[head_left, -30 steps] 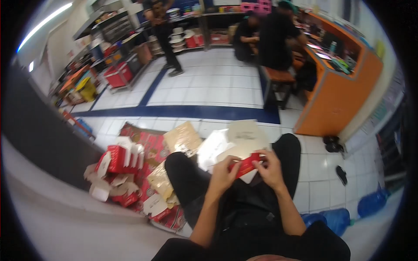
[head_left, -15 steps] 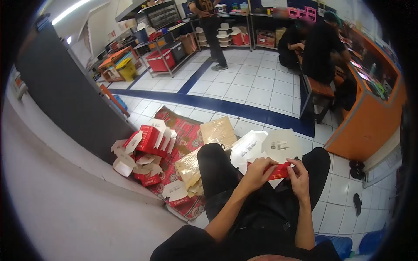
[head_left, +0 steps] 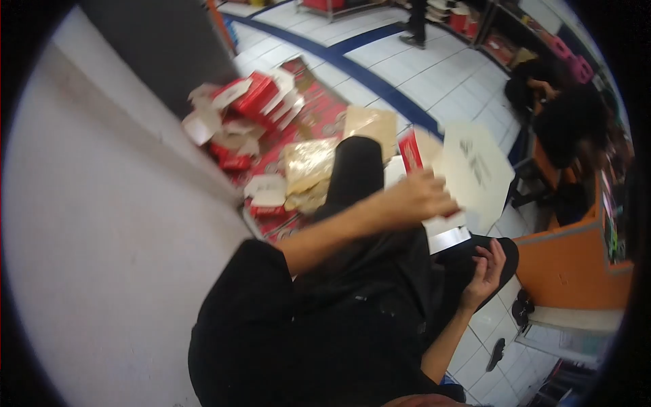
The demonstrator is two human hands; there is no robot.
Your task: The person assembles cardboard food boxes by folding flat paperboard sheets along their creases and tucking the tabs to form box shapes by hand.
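Sat low over a white tiled floor point(head_left: 434, 74), with an orange desk point(head_left: 569, 268) set between 3 and 4 o'clock, clock read from the middle of the view. Had a patterned red mat point(head_left: 321, 112) stretched out at 12 o'clock, with red-and-white boxes point(head_left: 256, 95) heaped on it toward 11. Worked at a cream carton point(head_left: 478, 173) tilted up between 2 and 3 o'clock, just beyond the right knee point(head_left: 504, 258), its dark print too blurred to read. Had a clear-wrapped pack point(head_left: 308, 163) lying near the left knee point(head_left: 359, 163). Held the left hand point(head_left: 426, 197) at 3 o'clock, fingers curled tight around a red flap point(head_left: 411, 152), seemingly part of the carton. Held the right hand point(head_left: 485, 273) toward 4, near a white flap point(head_left: 445, 237), fingers parted, loosely bent, grasping nothing; could not tell hovering from resting on the knee. Seemed, by judgement, busy shaping the red flap single-handed. Appeared to call next for right fingers braced on the carton, plus an even press, gentle enough not to crumple the board.
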